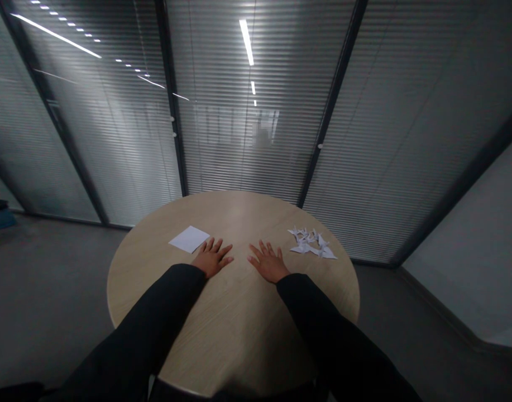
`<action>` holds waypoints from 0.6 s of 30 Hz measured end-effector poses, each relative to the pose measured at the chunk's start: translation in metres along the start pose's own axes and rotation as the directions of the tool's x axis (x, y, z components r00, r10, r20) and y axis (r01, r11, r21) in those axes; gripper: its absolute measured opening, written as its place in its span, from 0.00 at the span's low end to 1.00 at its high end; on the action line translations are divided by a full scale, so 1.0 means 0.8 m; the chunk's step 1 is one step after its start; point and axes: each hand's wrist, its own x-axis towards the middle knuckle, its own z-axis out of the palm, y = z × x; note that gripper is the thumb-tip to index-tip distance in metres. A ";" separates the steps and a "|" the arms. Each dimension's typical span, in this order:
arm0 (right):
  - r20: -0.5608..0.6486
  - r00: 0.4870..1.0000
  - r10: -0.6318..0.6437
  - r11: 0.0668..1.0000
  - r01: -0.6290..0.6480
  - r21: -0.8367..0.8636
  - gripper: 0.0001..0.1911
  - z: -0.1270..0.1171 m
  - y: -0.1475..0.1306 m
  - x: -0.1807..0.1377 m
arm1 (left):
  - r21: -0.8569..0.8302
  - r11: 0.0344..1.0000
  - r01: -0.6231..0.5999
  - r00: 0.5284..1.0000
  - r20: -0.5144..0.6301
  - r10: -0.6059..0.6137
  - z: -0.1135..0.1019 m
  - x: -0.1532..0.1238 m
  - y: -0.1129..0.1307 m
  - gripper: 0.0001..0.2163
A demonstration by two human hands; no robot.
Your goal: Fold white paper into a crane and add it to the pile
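left hand [213,259] + right hand [269,264] splayed, holding nothing | white square paper sheet [189,239] at left; folded white paper shapes [304,246] at right | looks paused imo; lifting the sheet calls for an edge pinch

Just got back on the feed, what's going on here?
A person in dark sleeves has both bare hands palm down, fingers spread, on a round, light wood table; neither grips anything. The left hand is right by a flat white square of paper; whether its fingertips touch it is unclear. The right hand lies apart from a cluster of pointed, folded white paper figures to its right.
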 end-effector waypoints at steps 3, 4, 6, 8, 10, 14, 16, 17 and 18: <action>-0.007 1.000 -0.004 1.000 0.004 0.010 0.31 -0.001 0.000 0.000 | -0.007 1.000 -0.003 1.000 -0.004 0.003 0.001 0.001 -0.001 0.28; -0.010 1.000 -0.007 1.000 0.007 0.011 0.31 -0.001 0.000 0.000 | -0.006 1.000 -0.002 1.000 -0.004 0.002 0.000 0.001 -0.001 0.28; -0.014 1.000 -0.012 1.000 0.012 0.009 0.31 -0.001 0.000 0.000 | 0.001 1.000 0.000 1.000 0.001 0.000 0.000 0.001 0.000 0.28; -0.018 1.000 -0.013 1.000 0.013 0.010 0.31 -0.001 0.000 0.000 | 0.011 1.000 -0.001 1.000 0.010 0.001 -0.001 0.001 0.000 0.28; -0.022 1.000 -0.011 1.000 0.011 0.013 0.31 -0.001 0.000 0.000 | 0.016 1.000 -0.004 1.000 0.008 0.004 -0.001 0.001 0.000 0.28; -0.009 1.000 -0.010 1.000 0.010 0.015 0.31 -0.001 0.000 0.000 | 0.017 1.000 -0.003 1.000 -0.003 0.003 0.001 0.002 -0.001 0.28; -0.002 1.000 -0.007 1.000 0.007 0.012 0.31 -0.002 -0.001 -0.001 | 0.014 1.000 -0.006 1.000 -0.004 0.006 0.002 0.002 -0.002 0.29; -0.002 1.000 -0.007 1.000 0.007 0.012 0.31 -0.003 -0.001 -0.001 | 0.012 1.000 -0.007 1.000 -0.006 0.007 0.003 0.002 -0.002 0.29; -0.005 1.000 -0.007 1.000 0.007 0.013 0.31 -0.003 -0.001 -0.001 | 0.011 1.000 -0.008 1.000 -0.009 0.008 0.003 0.002 -0.002 0.29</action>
